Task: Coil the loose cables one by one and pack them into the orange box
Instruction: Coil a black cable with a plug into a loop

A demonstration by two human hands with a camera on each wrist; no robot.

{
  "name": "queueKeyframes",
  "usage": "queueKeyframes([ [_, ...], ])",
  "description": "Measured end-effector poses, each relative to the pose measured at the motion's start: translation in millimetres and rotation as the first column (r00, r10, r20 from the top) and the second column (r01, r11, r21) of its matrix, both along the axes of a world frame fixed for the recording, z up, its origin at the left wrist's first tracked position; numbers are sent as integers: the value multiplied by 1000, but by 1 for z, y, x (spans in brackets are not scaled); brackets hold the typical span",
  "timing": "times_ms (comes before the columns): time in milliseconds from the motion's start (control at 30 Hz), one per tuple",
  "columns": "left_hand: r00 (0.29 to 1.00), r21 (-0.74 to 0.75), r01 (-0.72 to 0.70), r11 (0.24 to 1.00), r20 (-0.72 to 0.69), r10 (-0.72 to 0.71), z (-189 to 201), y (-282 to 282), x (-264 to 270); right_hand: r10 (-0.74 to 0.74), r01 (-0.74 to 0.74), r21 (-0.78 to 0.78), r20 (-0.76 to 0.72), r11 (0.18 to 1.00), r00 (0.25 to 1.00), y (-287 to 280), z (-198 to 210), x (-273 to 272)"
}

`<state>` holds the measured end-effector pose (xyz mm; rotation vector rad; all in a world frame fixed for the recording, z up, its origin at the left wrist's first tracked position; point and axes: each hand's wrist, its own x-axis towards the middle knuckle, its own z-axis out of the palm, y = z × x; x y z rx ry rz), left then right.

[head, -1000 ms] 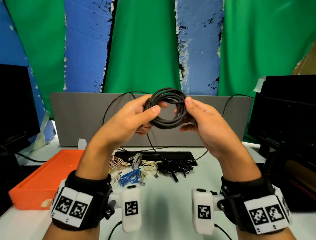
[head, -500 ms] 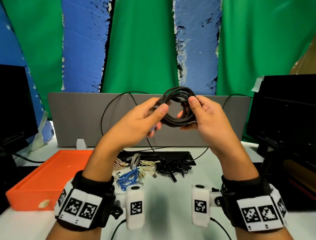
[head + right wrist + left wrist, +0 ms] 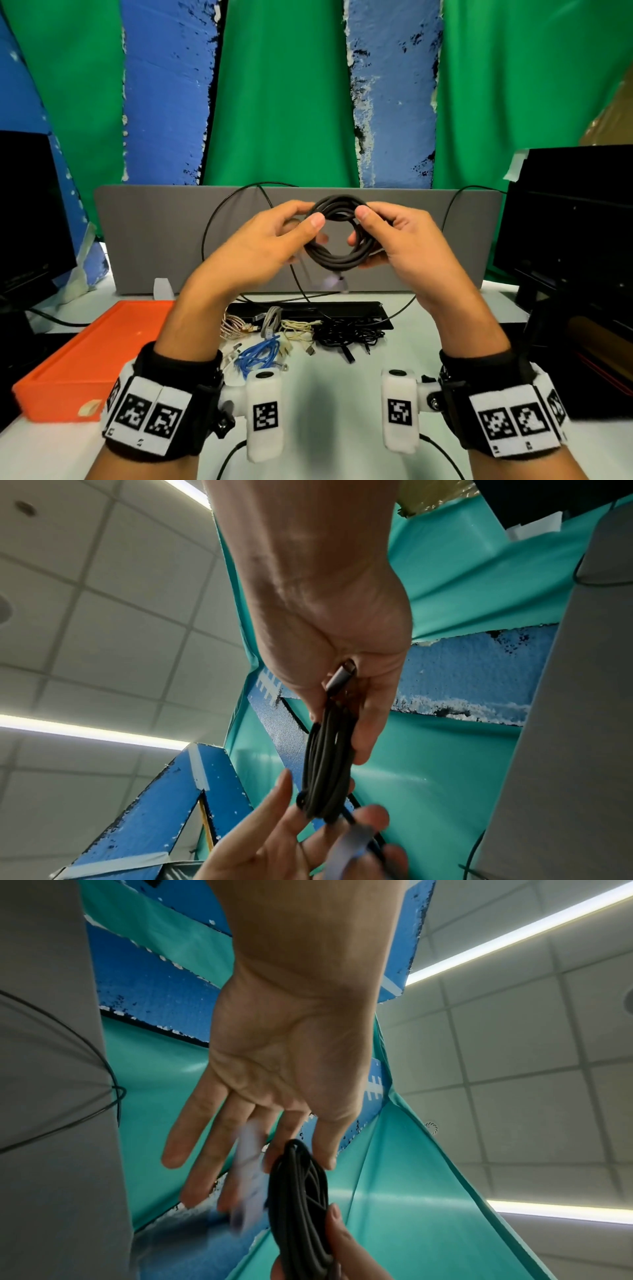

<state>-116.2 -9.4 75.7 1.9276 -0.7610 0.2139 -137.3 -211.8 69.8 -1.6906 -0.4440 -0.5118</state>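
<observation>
I hold a dark grey cable coil up at chest height, over the table, with both hands. My left hand pinches its left side, thumb in front and fingers behind. My right hand grips its right side. In the right wrist view the right hand clamps the cable coil together with a metal plug. In the left wrist view the left hand meets the cable coil with fairly straight fingers. A blurred pale plug end hangs below the coil. The orange box lies on the table at the left.
A pile of loose cables, blue, beige, braided and black, lies on the white table under my hands. Behind it are a black power strip and a grey partition. Dark monitors stand at both sides.
The coil has come down a little and now faces me. My left thumb has shifted onto its front, and the pale plug end now swings blurred below the coil.
</observation>
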Motion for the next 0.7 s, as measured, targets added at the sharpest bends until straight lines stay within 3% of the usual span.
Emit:
queueKeyframes([
  [133,1000,-107,13,994,30,-10,-3,-9,4,14,-14,-6,2,1000,1000,2,0,0],
  [400,982,-336,-127,933,87,165,-6,-18,13,165,-134,248,-109,959,980,2,1,3],
  [600,995,-292,-69,954,45,86,-4,-20,7,167,-121,318,-122,940,978,2,-2,6],
  [700,983,-312,-126,942,91,161,-5,-21,8,196,-132,384,-133,914,971,4,-2,6],
])
